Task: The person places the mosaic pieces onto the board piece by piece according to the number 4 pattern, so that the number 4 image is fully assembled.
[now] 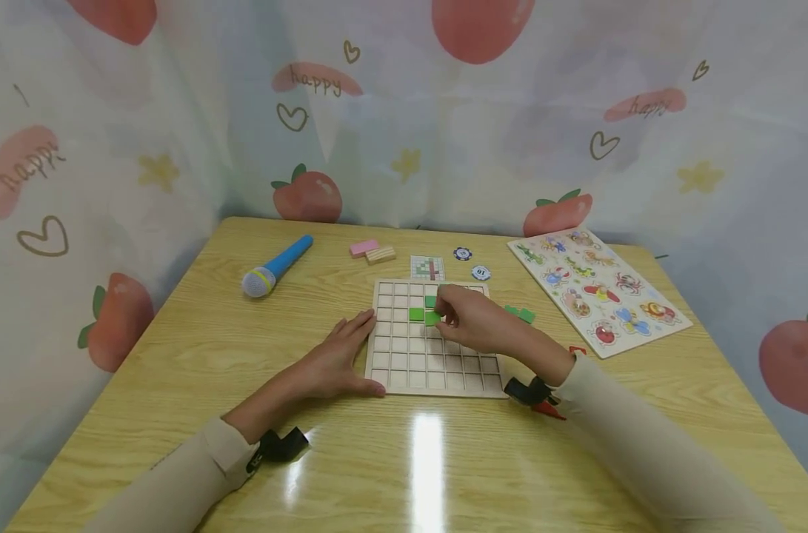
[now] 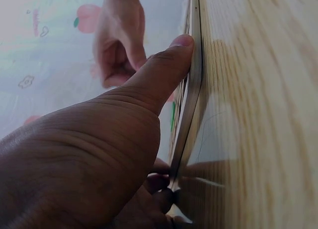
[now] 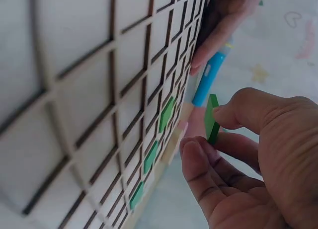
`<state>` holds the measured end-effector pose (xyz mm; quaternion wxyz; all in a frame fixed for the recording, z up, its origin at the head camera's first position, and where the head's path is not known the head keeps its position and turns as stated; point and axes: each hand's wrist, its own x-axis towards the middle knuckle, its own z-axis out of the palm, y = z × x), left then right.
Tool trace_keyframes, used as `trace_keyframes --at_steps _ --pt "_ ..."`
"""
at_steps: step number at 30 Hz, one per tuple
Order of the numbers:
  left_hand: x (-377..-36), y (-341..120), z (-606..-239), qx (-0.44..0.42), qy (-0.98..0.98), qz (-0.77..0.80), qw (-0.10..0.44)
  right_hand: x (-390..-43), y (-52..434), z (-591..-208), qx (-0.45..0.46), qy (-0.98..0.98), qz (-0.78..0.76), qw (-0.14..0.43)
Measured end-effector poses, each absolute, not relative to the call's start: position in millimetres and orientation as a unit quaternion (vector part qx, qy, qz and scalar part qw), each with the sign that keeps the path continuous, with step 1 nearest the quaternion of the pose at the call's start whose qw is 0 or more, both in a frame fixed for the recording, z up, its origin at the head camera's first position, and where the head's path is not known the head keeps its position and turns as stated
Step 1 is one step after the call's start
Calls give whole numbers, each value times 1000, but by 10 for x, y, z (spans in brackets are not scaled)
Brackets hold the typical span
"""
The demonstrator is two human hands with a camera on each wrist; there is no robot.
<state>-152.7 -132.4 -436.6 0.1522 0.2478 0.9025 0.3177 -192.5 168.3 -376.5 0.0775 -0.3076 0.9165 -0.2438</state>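
A wooden grid board (image 1: 400, 389) lies on the table with green tiles (image 3: 166, 115) set in a few of its squares. Between thumb and fingertips, my right hand (image 1: 473, 318) pinches a green square tile (image 3: 212, 120), raised over the grid in the right wrist view. My left hand (image 1: 333, 363) rests at the board's near left corner. Its thumb (image 2: 169, 65) lies against the front edge and its fingers reach along the left side. More green tiles (image 1: 520, 314) lie on the table right of the board, beyond my right forearm.
Behind the board are a small pattern card (image 1: 427, 268), two poker chips (image 1: 481, 273), and pink and wood-coloured blocks (image 1: 380, 255). A blue toy microphone (image 1: 277, 268) lies at the back left, an animal puzzle board (image 1: 600, 289) at the right. Red pieces (image 1: 577, 350) lie near my right forearm.
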Motion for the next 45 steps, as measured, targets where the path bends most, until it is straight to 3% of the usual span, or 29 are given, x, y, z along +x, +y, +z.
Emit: trace_keyframes --at_steps 14,31,35,40,45 --pt "-1530 -1340 -4372 250 903 317 146 -2220 1097 -3747 -357 904 -142 186" --pt "-1517 -1329 -4342 241 906 314 150 -2218 1009 -3806 -331 917 -131 178" --pt "-1518 -1323 -4335 236 908 310 154 -2106 1187 -3762 -319 925 -141 150" --pt "-1536 -1318 -4349 240 908 308 151 -1911 1689 -3636 -299 933 -195 49" --pt "-1528 -1321 -4369 241 908 307 152 -1705 2329 -3656 -205 939 -273 -30"
